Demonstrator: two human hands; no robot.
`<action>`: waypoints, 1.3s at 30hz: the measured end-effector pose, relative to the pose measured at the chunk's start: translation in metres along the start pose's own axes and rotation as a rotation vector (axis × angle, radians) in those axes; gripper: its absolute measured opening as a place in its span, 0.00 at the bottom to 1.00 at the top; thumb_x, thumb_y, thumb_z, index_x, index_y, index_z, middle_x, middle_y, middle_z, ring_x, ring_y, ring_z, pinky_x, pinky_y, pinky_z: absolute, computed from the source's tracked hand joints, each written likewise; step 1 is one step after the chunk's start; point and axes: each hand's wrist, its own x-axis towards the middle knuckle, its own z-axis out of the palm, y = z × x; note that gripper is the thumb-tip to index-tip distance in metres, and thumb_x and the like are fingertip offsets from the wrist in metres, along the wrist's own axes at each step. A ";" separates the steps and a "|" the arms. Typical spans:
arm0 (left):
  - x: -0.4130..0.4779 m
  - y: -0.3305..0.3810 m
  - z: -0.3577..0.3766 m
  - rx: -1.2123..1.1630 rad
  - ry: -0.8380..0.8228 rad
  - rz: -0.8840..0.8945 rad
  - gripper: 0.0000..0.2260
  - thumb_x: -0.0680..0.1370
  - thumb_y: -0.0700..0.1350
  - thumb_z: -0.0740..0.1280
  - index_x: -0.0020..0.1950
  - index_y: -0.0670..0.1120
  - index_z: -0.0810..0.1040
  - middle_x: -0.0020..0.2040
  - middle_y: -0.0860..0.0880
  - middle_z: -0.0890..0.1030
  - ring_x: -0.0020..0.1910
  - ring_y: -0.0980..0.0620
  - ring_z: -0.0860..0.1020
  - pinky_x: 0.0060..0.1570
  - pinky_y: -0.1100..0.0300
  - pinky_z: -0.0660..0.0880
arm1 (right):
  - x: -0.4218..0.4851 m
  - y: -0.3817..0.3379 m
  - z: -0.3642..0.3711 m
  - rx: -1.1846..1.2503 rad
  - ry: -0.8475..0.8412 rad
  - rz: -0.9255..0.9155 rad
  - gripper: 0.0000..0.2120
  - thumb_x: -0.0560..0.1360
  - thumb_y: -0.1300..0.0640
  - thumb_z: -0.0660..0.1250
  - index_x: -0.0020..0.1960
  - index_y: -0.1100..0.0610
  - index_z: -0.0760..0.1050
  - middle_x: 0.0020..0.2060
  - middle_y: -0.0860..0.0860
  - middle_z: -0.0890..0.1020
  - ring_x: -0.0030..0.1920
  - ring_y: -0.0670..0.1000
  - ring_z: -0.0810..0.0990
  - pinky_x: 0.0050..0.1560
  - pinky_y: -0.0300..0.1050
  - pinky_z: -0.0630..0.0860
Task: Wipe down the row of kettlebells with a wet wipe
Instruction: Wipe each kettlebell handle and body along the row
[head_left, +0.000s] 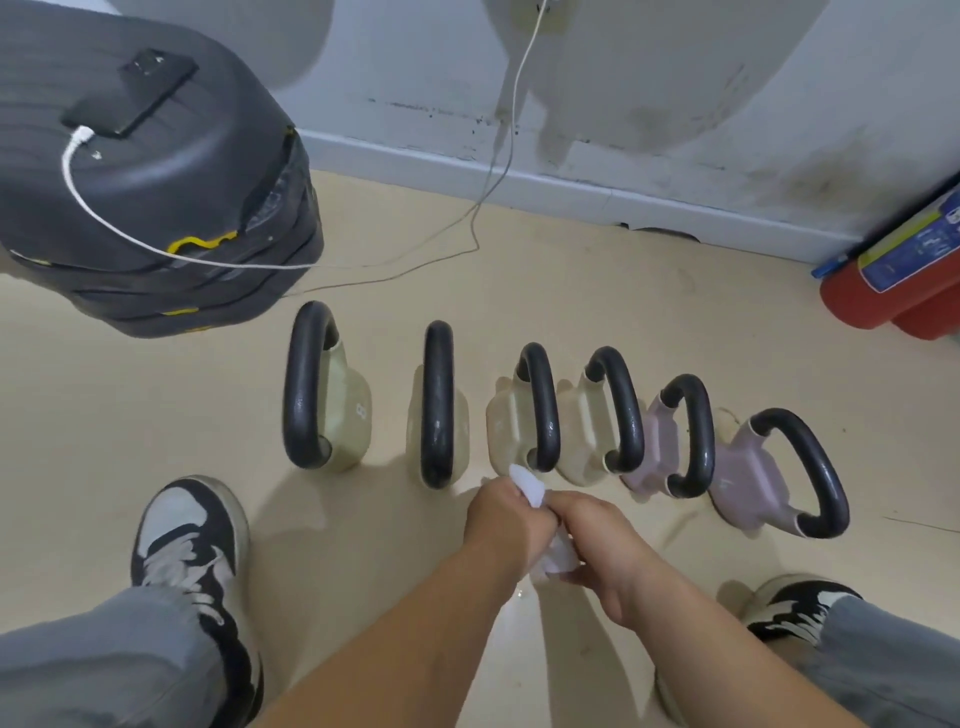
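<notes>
Several kettlebells stand in a row on the beige floor, all with black handles. The leftmost kettlebell (332, 400) is cream and the largest. The rightmost kettlebell (769, 478) is pale pink. In front of the row's middle, my left hand (506, 519) and my right hand (605, 545) meet and both grip a white wet wipe (530, 488). One end of the wipe sticks up between the hands, the other hangs below them. Neither hand touches a kettlebell.
A stack of black weight plates (156, 208) with a phone (132, 93) charging on top stands at the back left. Its white cable (488, 176) runs across the floor to the wall. Red fire extinguishers (893, 280) lie at the right. My shoes (192, 540) flank the hands.
</notes>
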 end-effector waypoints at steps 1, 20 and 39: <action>-0.009 0.008 -0.011 0.051 -0.015 0.030 0.05 0.73 0.43 0.69 0.39 0.48 0.74 0.37 0.51 0.79 0.37 0.51 0.78 0.38 0.63 0.77 | -0.004 -0.005 0.002 0.008 -0.065 0.015 0.13 0.78 0.57 0.63 0.56 0.59 0.85 0.43 0.56 0.88 0.41 0.53 0.86 0.39 0.45 0.82; -0.042 0.081 -0.188 -0.426 -0.098 0.229 0.05 0.77 0.40 0.68 0.49 0.39 0.81 0.50 0.43 0.86 0.49 0.46 0.86 0.55 0.53 0.80 | -0.060 -0.118 0.072 0.123 -0.297 -0.380 0.07 0.81 0.56 0.68 0.46 0.57 0.75 0.50 0.58 0.83 0.51 0.57 0.83 0.51 0.48 0.77; 0.023 0.048 -0.126 0.508 0.720 0.635 0.09 0.81 0.50 0.65 0.58 0.48 0.77 0.58 0.49 0.75 0.52 0.46 0.76 0.51 0.50 0.76 | 0.016 -0.131 0.093 -0.340 0.362 -0.503 0.22 0.84 0.51 0.59 0.78 0.51 0.67 0.73 0.48 0.72 0.70 0.51 0.74 0.61 0.42 0.67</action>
